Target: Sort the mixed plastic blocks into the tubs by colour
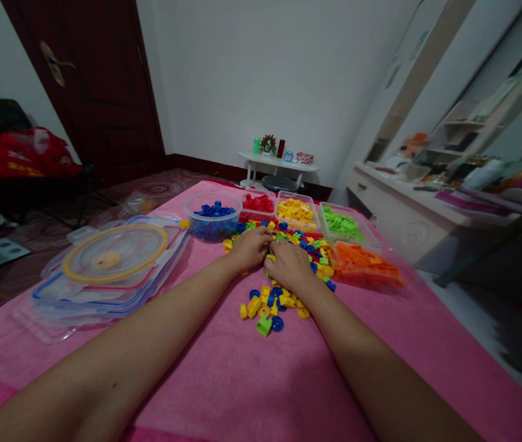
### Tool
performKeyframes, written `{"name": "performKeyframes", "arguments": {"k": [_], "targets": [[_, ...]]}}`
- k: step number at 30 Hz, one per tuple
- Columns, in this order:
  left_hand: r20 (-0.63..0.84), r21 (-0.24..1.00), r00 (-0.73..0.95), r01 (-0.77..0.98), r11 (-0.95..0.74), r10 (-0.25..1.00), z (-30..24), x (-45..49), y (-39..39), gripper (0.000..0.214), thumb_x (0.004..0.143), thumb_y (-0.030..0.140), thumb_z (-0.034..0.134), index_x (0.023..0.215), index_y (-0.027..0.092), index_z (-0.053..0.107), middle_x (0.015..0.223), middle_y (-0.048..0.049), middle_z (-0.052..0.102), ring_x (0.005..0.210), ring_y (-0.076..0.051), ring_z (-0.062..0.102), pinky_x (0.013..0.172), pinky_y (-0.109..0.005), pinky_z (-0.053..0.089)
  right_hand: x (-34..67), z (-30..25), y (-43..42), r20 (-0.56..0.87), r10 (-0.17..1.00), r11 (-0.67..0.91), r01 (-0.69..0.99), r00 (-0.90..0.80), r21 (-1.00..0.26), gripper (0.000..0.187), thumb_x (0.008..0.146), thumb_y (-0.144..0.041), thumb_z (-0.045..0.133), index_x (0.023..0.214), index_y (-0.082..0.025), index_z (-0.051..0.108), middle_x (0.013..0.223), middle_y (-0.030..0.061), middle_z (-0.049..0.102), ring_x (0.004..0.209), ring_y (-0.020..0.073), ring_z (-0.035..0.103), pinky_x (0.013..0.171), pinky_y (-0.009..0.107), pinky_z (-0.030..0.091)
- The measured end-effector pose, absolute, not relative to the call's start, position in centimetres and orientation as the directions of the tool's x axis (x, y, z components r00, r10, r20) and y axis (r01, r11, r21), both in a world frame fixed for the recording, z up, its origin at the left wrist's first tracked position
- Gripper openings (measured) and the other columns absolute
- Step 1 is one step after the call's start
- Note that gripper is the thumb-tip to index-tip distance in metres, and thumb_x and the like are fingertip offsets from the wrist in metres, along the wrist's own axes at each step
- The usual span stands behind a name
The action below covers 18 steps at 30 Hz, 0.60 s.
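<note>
Both of my hands rest knuckles-up in a heap of small mixed-colour plastic blocks [298,240] on a pink cloth [251,380]. My left hand [250,247] lies on the heap's left side with its fingers curled down into the pieces. My right hand [289,265] sits beside it, fingers also curled under and touching the left hand. What either hand holds is hidden beneath the fingers. Loose yellow, blue and green pieces [267,310] lie just in front of my right wrist.
Behind the heap stand a round tub of blue pieces [213,216] and clear boxes of red [257,203], yellow [295,210], green [341,223] and orange pieces [366,265]. A stack of lids [108,264] lies at left. A desk [394,209] stands at right.
</note>
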<state>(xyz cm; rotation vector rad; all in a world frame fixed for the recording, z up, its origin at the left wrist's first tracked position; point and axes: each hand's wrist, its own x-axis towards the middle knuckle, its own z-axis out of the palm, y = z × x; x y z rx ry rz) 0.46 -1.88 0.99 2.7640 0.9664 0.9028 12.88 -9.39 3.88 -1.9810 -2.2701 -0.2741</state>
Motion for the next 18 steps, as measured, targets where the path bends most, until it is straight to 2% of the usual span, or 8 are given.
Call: {"name": "performKeyframes", "arguments": {"k": [18], "targets": [[0.505, 0.256, 0.629, 0.545, -0.798, 0.591, 1.23, 0.37, -2.09, 0.024, 0.076, 0.012, 0.048, 0.089, 0.016, 0.068, 0.103, -0.0068, 0.062, 0.097, -0.018, 0.058, 0.087, -0.029, 0.047, 12.94, 3.67, -9.34, 0.225, 0.964, 0.132, 0.989, -0.145, 0.073, 0.035, 0.083, -0.031, 0.041, 0.11, -0.016, 0.059, 0.102, 0.0111, 0.063, 0.088, 0.0246, 0.062, 0.072, 0.033, 0.047]]}}
